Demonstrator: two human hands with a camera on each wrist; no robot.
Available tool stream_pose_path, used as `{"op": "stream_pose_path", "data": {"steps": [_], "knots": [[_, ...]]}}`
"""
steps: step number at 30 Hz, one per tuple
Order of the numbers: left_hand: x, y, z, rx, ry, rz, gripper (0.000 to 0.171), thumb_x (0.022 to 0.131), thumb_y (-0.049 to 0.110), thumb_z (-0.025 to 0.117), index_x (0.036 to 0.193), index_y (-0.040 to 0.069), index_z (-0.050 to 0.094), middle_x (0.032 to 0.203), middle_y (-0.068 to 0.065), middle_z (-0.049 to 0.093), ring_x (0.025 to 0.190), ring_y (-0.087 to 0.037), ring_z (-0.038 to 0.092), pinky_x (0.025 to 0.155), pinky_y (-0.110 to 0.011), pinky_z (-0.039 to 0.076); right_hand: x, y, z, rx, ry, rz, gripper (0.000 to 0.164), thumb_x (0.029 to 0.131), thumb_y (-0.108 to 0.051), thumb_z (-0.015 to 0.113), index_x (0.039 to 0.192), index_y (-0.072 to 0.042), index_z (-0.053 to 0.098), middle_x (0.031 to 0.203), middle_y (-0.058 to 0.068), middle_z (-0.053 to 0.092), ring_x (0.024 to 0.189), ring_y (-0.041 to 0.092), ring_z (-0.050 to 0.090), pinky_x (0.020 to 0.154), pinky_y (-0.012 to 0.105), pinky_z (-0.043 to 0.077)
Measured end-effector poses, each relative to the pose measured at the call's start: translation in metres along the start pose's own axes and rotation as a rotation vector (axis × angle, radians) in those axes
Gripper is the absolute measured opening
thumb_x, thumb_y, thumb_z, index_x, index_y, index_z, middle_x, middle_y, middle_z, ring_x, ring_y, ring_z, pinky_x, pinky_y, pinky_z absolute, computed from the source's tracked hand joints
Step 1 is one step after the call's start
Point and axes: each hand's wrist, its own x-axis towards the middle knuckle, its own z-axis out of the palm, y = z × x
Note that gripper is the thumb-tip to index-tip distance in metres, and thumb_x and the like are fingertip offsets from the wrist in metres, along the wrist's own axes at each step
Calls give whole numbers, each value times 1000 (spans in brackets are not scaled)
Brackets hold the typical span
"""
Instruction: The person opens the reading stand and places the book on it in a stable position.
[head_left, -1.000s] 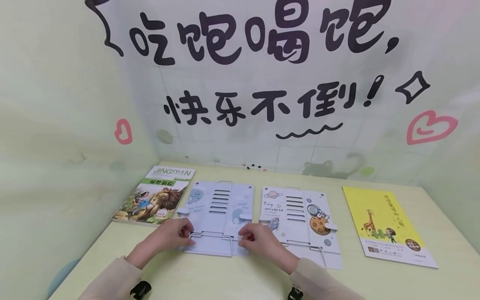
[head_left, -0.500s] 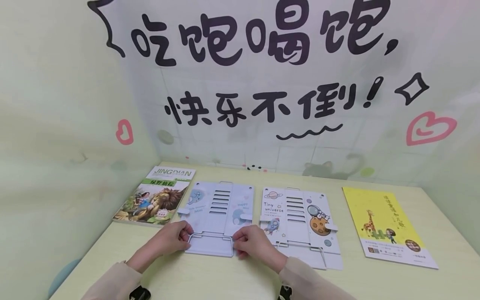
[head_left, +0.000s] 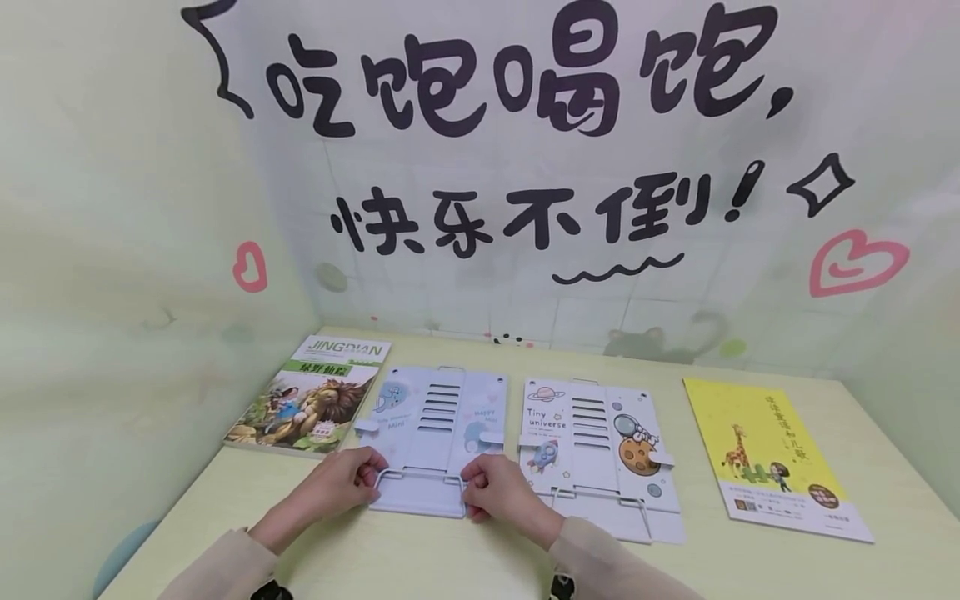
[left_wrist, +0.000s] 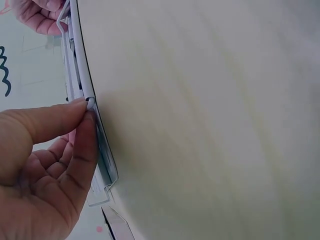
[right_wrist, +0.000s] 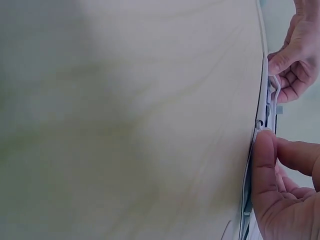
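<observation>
In the head view, your left hand [head_left: 348, 483] and right hand [head_left: 498, 493] sit at either side of the wire bracket [head_left: 420, 512] on the pale blue book stand [head_left: 441, 421]. That stand lies on the table [head_left: 420, 562] between the lion book [head_left: 307, 404] and the Tiny universe stand [head_left: 596, 458]. In the left wrist view, your thumb and forefinger meet in a tight pinch on the bracket. In the right wrist view, your other thumb and forefinger pinch its opposite side; edge-on, you can't tell whether they also touch the panel.
</observation>
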Motion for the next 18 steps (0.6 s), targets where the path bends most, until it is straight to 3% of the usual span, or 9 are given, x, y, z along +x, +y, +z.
{"op": "stream_pose_path", "data": {"steps": [7,18], "knots": [[0,2,-4,-17,-16,9,26,68,-4,74,89,2,60,70,1,52,64,-12,47,55,-21,40,0,-3,3,-72,0,-39,15,77,15,58,89,6,59,64,3,56,50,10,52,45,22,50],[-2,2,-5,57,13,65,24,71,-2,75,90,6,63,67,5,51,59,-5,43,53,-20,37,-1,-6,5,-178,-12,-77,22,75,15,56,92,1,55,67,-1,52,51,7,50,46,16,44]]}}
